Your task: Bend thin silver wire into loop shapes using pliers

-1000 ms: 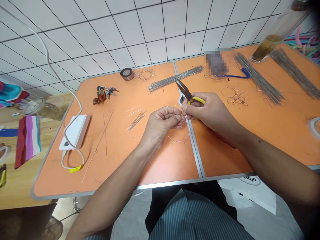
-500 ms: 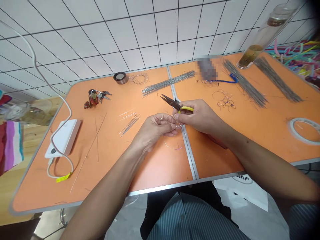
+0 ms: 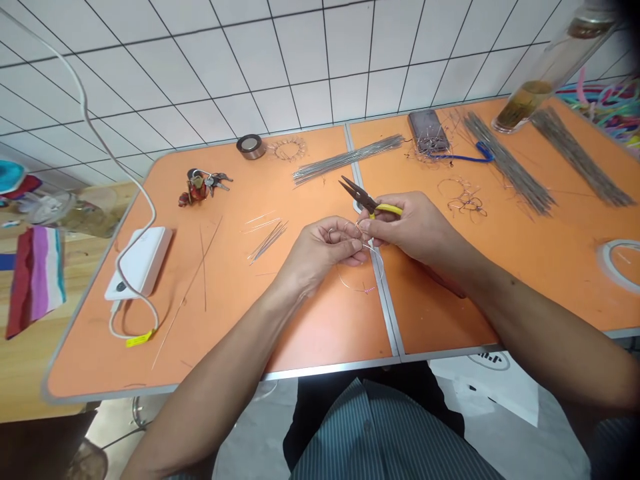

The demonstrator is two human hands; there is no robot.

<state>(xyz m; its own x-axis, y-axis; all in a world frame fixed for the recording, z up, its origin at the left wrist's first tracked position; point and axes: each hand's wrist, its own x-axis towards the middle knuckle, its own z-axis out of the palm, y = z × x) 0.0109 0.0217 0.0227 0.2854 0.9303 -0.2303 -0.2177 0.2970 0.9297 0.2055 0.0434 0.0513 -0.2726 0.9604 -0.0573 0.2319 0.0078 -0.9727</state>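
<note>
My left hand (image 3: pixel 334 245) pinches a thin wire loop (image 3: pixel 350 287) between thumb and fingers, just above the seam of the orange table. The loop hangs below the fingers, with a small pink coiled part near its lower end. My right hand (image 3: pixel 405 220) holds needle-nose pliers (image 3: pixel 361 194) with yellow handles in its palm, the dark jaws pointing up and left, away from the wire. Its thumb and index finger meet at the wire close to my left fingertips. The exact grip there is partly hidden by the fingers.
Bundles of straight wire (image 3: pixel 347 160) lie at the back, others (image 3: pixel 510 163) to the right near a glass tea bottle (image 3: pixel 530 100). Short wires (image 3: pixel 267 243), keys (image 3: pixel 205 185), a tape roll (image 3: pixel 251 147) and a white power bank (image 3: pixel 140 263) with cable are left. A phone (image 3: pixel 429 130) lies behind.
The whole view has shifted slightly, so the table sits further right and a little higher. Both hands stay together at the wire, and the pliers remain in the right hand.
</note>
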